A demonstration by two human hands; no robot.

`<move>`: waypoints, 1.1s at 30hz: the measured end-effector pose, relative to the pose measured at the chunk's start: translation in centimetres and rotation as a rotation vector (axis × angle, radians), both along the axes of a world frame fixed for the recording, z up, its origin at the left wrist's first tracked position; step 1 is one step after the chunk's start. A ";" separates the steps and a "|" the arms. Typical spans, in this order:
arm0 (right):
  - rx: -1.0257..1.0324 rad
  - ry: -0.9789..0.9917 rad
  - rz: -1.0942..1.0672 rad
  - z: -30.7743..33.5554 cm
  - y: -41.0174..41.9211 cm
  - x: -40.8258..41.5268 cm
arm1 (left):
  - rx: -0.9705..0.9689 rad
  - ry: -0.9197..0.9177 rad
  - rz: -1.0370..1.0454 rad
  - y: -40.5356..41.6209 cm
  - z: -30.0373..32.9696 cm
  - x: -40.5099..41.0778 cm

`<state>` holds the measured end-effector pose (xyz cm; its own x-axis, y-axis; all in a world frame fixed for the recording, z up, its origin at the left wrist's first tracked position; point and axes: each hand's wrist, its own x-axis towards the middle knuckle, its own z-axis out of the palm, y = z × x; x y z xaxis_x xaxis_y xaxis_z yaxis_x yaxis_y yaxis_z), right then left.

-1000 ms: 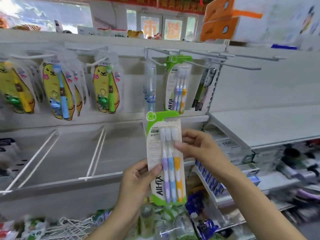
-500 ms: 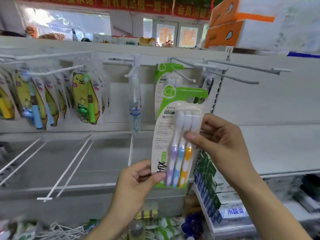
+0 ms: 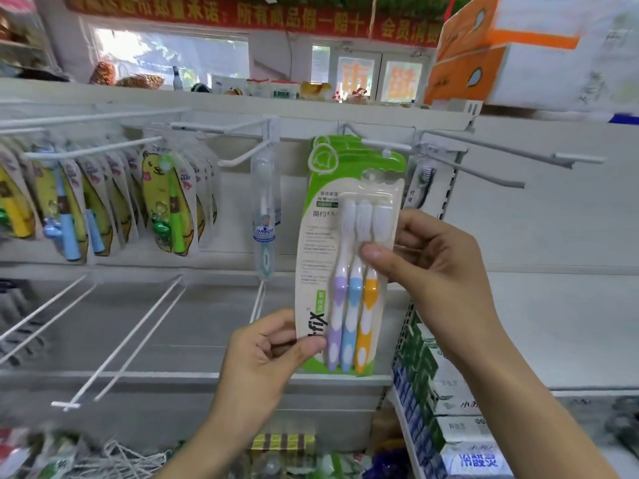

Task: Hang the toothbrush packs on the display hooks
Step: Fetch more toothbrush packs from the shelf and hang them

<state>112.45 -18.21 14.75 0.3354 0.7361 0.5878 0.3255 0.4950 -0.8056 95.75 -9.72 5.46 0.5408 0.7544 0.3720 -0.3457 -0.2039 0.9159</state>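
A green and white toothbrush pack (image 3: 325, 236) with purple, blue and orange brushes is held upright in front of the display rail. My left hand (image 3: 266, 354) pinches its lower left corner. My right hand (image 3: 425, 261) grips its right edge, thumb over the brush necks. The pack's top hole sits at the tip of a white display hook (image 3: 383, 146); another green pack (image 3: 323, 141) hangs just behind it on that hook. Whether the hook passes through the held pack's hole I cannot tell.
Yellow children's toothbrush packs (image 3: 162, 202) hang on hooks at the left, and a single clear pack (image 3: 264, 216) hangs beside them. Bare hooks (image 3: 491, 167) stick out at the right. Wire dividers (image 3: 138, 326) cross the lower shelf. Boxed goods (image 3: 453, 430) fill the lower right shelves.
Both hands have lifted the pack up from the lower shelf level to the hook, and its top has reached the hook tip. The view has tilted upward.
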 end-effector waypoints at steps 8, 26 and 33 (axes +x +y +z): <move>-0.054 -0.010 -0.063 -0.6 5.4 2.1 | -0.026 0.088 0.043 4.2 -0.1 1.7; -0.061 -0.073 -0.214 -1.6 13.6 7.0 | -0.010 0.370 0.119 11.4 -0.5 9.5; -0.094 -0.232 -0.352 -1.5 13.3 6.7 | 0.083 0.448 0.130 11.9 0.7 9.2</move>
<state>119.16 -4.96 13.22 0.4423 0.6548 0.6129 0.6392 0.2492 -0.7276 104.98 2.21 6.11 0.5651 0.8040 0.1853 0.1128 -0.2978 0.9479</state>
